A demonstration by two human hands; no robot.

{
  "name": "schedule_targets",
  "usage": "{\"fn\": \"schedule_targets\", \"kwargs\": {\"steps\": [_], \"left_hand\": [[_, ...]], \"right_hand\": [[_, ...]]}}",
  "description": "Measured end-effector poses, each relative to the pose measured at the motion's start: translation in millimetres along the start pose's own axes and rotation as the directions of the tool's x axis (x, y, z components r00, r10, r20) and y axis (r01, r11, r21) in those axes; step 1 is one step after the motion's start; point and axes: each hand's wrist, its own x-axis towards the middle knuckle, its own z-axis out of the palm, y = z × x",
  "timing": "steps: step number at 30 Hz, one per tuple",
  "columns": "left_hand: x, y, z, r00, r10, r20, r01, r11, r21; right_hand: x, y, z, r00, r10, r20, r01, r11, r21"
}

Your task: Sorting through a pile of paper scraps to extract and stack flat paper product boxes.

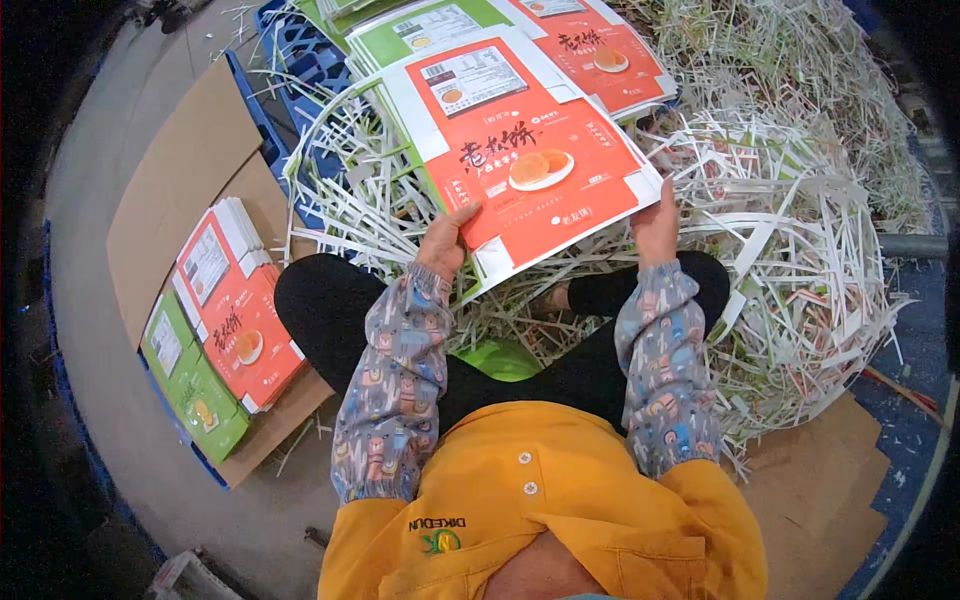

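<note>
Orange-red printed card (535,165) w/ white flaps is right in front of me, just above my bent legs (325,300), far part lying over other printed card. Near edge looks thick, so prob. several sheets, tho can't tell how many. My L hand (447,240) grasps the near L side, thumb on top; my R hand (657,228) grasps the R side by the near corner, thumb along the edge. Rest of the fingers are hidden under it, so can't tell how hard they press. To handle it well, I'd say: grip light but even both sides, b/c the white flaps prob. crease easily; lift L & R tog., so nothing fans out; tap edges flush if any sheet sticks out. Green-white card (455,25) is just beyond, w/ another orange-red pile (600,55) to its R, so lift clear w/o dragging those. Paper strips (800,240) heap up on the R & poke out under the card on the L; best check none get caught btwn sheets. Further out L, an orange pile (235,315) & a green pile (190,370) lie side by side on brown cardboard (175,190), near a blue pallet (295,60).
</note>
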Motion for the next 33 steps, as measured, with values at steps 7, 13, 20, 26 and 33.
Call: {"fn": "schedule_targets", "kwargs": {"steps": [7,13,20,26,33], "left_hand": [[-19,-6,30,0.993,-0.091,0.077,0.096,0.993,-0.062],[-26,-1,41,0.992,-0.054,0.112,0.059,0.997,-0.045],[-32,-8,42,0.998,-0.033,0.053,0.038,0.994,-0.106],[-30,-8,46,0.999,-0.024,0.038,0.031,0.981,-0.194],[-28,3,45,0.996,0.04,0.074,-0.021,0.97,-0.241]], "right_hand": [[-69,34,21,0.994,0.105,0.023,-0.096,0.962,-0.255],[-69,25,20,0.994,-0.066,-0.085,0.006,0.824,-0.566],[-75,30,30,0.998,0.025,0.059,-0.012,0.978,-0.21],[-84,30,51,0.999,0.036,0.027,-0.037,0.999,0.026],[-85,18,40,0.939,0.236,0.251,-0.307,0.905,0.293]]}}
